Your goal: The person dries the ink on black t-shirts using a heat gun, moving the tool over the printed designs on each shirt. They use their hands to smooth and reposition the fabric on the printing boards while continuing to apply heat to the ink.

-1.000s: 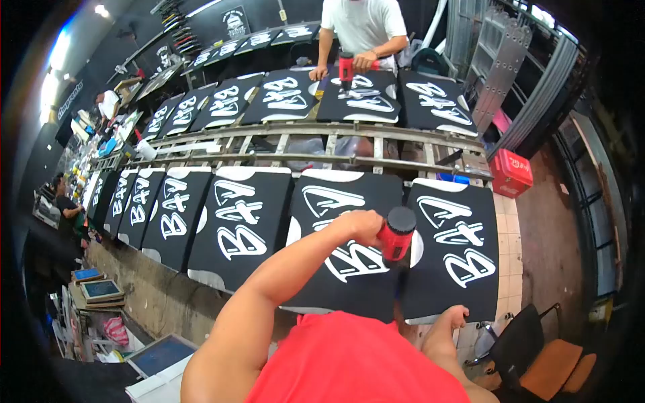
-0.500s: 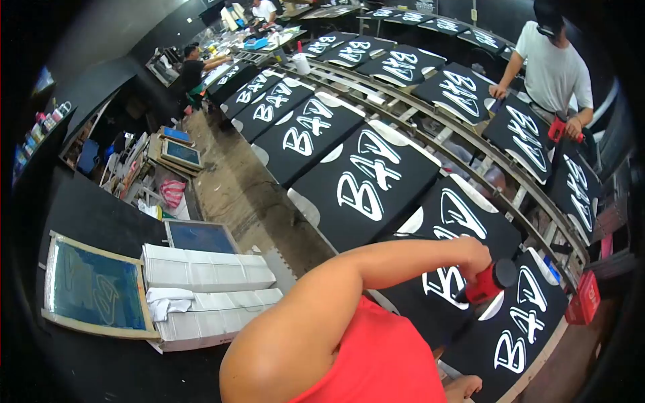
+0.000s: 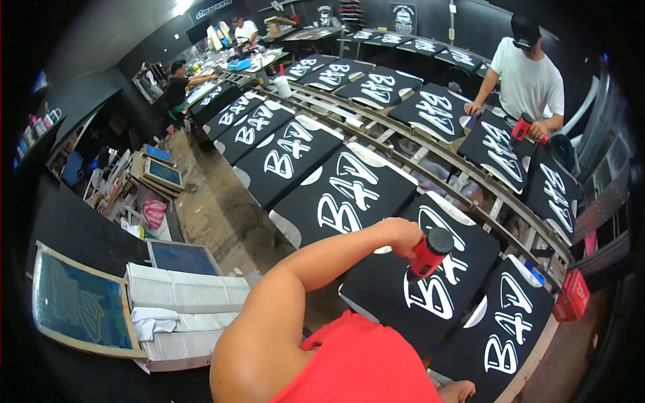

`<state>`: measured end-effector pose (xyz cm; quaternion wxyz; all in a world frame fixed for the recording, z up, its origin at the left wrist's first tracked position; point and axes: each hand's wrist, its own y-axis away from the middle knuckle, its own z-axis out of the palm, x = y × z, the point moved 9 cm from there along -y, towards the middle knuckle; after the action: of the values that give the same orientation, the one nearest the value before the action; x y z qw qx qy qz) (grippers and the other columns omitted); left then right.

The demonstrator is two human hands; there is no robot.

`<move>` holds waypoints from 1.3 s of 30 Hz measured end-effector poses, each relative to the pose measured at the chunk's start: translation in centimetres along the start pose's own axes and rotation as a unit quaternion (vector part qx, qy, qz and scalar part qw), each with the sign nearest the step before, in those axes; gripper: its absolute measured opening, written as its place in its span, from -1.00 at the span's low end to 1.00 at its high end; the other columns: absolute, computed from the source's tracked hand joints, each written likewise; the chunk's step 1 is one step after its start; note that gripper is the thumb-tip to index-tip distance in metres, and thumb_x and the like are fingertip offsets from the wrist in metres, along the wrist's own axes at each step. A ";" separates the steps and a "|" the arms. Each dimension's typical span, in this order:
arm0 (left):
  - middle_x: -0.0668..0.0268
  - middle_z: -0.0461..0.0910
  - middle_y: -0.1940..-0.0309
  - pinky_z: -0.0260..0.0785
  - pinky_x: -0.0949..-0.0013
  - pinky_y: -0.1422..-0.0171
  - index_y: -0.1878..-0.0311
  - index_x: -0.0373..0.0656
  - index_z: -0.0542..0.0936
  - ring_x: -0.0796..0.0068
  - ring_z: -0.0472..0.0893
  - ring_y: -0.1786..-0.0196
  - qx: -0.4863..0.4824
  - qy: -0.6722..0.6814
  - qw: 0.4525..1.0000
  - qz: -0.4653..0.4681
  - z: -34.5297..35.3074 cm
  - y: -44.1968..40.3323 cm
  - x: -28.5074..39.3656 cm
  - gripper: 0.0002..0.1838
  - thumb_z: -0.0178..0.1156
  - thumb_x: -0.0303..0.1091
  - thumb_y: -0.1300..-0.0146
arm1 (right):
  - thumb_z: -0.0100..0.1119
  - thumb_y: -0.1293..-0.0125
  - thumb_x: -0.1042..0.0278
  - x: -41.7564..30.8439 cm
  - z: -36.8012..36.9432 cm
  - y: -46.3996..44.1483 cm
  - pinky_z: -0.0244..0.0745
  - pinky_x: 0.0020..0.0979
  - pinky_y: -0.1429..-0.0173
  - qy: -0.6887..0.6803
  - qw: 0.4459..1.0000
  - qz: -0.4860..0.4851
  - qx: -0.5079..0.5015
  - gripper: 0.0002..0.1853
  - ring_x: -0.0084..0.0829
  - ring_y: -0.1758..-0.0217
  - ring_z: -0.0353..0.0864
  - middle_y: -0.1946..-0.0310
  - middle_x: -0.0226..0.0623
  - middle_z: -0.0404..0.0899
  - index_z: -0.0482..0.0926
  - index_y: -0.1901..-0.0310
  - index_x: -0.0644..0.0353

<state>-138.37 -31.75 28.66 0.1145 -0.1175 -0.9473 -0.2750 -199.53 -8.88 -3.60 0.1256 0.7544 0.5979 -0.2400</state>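
Observation:
My left hand [image 3: 405,236] is closed around a red and black heat gun [image 3: 430,254]. The gun is over a black fabric piece [image 3: 383,285] printed with white "BAD" lettering, and hides part of the print. At the lower right, my right hand [image 3: 459,391] is partly in view by the near edge of another black printed piece [image 3: 507,322]; its fingers are mostly hidden, so I cannot tell whether they hold anything. Beside the heat gun lies a further printed piece [image 3: 342,191] on its board.
Printed boards curve along a metal rail frame [image 3: 494,218]. Across it, a person in a white shirt [image 3: 531,84] holds another red heat gun [image 3: 522,127]. A red box [image 3: 572,295] is on the right. White boxes [image 3: 181,289] and a framed screen [image 3: 84,302] are at left.
My left hand has moved the heat gun up and left, from the lower right edge of the lettering to over its middle. The camera view has shifted slightly. My right hand stays low.

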 end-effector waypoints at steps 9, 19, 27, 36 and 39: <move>0.13 0.75 0.10 0.57 0.08 -0.10 -0.09 0.00 0.68 0.03 0.72 0.01 0.002 0.000 0.999 -0.036 3.0 2.8 -0.5 -0.47 0.43 0.07 -0.12 | 0.02 -0.32 -0.03 -1.1 0.7 1.6 0.62 0.13 0.38 -0.001 1.000 -0.016 -0.011 -0.51 0.07 0.46 0.73 0.50 0.13 0.67 0.64 0.29 0.35; 0.08 0.73 0.17 0.54 -0.01 -0.05 -0.06 -0.06 0.65 -0.03 0.71 0.06 0.020 0.054 0.997 0.059 5.1 -2.8 7.5 -0.53 0.36 0.01 -0.17 | 0.02 -0.34 -0.02 -2.4 1.9 0.9 0.62 0.12 0.41 0.000 0.999 -0.035 -0.023 -0.52 0.04 0.47 0.73 0.49 0.12 0.68 0.65 0.30 0.33; 0.10 0.73 0.17 0.56 0.02 -0.02 -0.05 -0.08 0.64 -0.06 0.71 0.07 0.068 0.079 0.989 0.100 3.2 -7.8 13.6 -0.50 0.42 -0.03 -0.09 | 0.02 -0.36 0.00 -0.9 3.9 -0.9 0.62 0.11 0.44 0.005 0.999 -0.035 -0.030 -0.53 0.02 0.48 0.74 0.49 0.10 0.68 0.65 0.31 0.32; 0.07 0.73 0.24 0.53 0.01 0.09 0.07 -0.01 0.72 -0.03 0.70 0.14 -0.006 -0.001 0.996 0.092 4.7 -7.3 7.9 -0.56 0.33 0.14 -0.23 | -0.04 -0.40 -0.05 7.0 7.4 -4.4 0.65 0.10 0.35 0.002 0.994 0.105 -0.015 -0.49 0.09 0.38 0.75 0.41 0.15 0.70 0.62 0.26 0.35; 0.07 0.73 0.13 0.55 0.05 0.01 -0.04 -0.01 0.68 -0.09 0.69 0.06 0.009 -0.008 0.989 0.144 2.6 -4.6 5.7 -0.52 0.42 0.07 -0.15 | -0.17 -0.45 -0.15 -0.3 -2.0 0.8 0.63 0.20 0.07 -0.045 0.981 0.190 -0.007 -0.37 0.26 0.16 0.72 0.25 0.28 0.69 0.54 0.09 0.43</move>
<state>-145.44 -33.18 25.90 0.1466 -0.2539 -0.9239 -0.2458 -198.42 -8.41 -1.83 0.2008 0.8418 0.4394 -0.2409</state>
